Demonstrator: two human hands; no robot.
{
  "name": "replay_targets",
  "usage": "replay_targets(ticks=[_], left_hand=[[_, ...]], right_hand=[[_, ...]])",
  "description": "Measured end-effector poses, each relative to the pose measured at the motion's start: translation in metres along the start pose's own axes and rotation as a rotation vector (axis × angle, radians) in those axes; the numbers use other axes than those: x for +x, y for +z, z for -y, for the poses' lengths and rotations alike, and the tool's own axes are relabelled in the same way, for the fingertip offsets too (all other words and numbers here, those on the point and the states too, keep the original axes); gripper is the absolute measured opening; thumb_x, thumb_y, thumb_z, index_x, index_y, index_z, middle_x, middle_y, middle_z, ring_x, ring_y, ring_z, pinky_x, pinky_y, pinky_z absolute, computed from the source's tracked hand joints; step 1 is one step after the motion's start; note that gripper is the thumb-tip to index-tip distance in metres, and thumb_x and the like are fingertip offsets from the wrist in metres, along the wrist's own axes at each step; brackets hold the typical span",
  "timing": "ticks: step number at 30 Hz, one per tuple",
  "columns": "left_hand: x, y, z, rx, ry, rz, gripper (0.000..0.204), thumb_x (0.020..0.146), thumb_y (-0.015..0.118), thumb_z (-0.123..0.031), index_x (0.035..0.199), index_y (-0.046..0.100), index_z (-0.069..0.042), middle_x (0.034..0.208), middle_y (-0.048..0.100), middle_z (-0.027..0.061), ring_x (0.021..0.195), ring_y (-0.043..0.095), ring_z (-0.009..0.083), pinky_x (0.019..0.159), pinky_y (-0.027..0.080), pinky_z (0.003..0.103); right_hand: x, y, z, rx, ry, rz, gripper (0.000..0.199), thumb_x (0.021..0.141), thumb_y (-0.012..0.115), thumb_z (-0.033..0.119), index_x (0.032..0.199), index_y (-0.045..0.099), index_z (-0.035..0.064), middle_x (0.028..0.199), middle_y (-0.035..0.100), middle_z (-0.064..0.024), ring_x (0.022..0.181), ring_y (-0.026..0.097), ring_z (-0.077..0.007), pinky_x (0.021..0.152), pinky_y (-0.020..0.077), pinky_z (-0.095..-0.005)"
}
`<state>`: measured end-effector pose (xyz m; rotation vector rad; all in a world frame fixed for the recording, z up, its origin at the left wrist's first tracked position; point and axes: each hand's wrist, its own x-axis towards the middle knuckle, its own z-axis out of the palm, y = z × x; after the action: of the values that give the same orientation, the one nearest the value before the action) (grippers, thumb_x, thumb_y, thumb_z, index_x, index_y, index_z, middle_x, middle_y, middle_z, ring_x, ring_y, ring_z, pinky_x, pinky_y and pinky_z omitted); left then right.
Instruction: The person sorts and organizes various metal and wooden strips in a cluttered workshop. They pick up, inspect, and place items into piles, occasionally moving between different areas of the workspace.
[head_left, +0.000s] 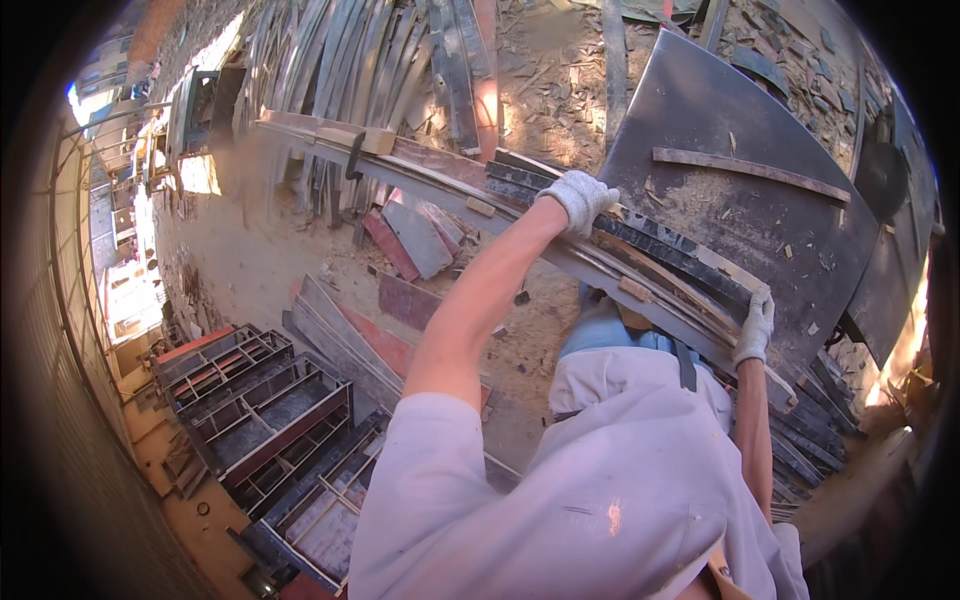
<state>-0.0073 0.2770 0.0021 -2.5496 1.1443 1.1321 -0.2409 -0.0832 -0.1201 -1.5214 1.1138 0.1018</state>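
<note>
Dark panel [770, 230] sits at 2 o'clock, scattered with sawdust. Long grey rail [598, 274] slants from 10 to 4 o'clock. Just past it, on the panel's side, a black-edged plank [680, 246] follows the same slant, with both gloved hands closed on it: left hand [580, 203] nearer its 10 o'clock end, right hand [757, 327] at its 4 o'clock end. Thin wooden strip [750, 173] lies on the panel, 12 o'clock from the right hand.
</note>
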Motion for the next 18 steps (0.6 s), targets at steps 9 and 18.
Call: replay_targets(ticks=[9, 18], left_hand=[[-0.037, 0.014, 0.073, -0.045, 0.06, -0.006, 0.05, 0.068, 0.08, -0.019, 0.115, 0.067, -0.006, 0.108, 0.075, 0.0186, 0.104, 0.072, 0.0379, 0.085, 0.058, 0.047], [-0.031, 0.026, 0.09, -0.088, 0.109, 0.048, 0.068, 0.068, 0.085, -0.023, 0.13, 0.062, -0.006, 0.109, 0.075, 0.0172, 0.106, 0.072, 0.0369, 0.088, 0.058, 0.047]], right_hand=[[-0.008, 0.061, -0.01, 0.0, -0.009, 0.009, 0.056, 0.106, 0.058, 0.052, 0.142, 0.061, 0.0088, 0.128, 0.066, -0.0035, 0.113, 0.058, -0.0144, 0.104, 0.045, -0.0311], [-0.045, 0.076, 0.027, -0.134, 0.117, -0.037, 0.059, 0.106, 0.055, 0.057, 0.139, 0.063, 0.0092, 0.123, 0.068, -0.004, 0.107, 0.059, -0.0134, 0.097, 0.0482, -0.0313]])
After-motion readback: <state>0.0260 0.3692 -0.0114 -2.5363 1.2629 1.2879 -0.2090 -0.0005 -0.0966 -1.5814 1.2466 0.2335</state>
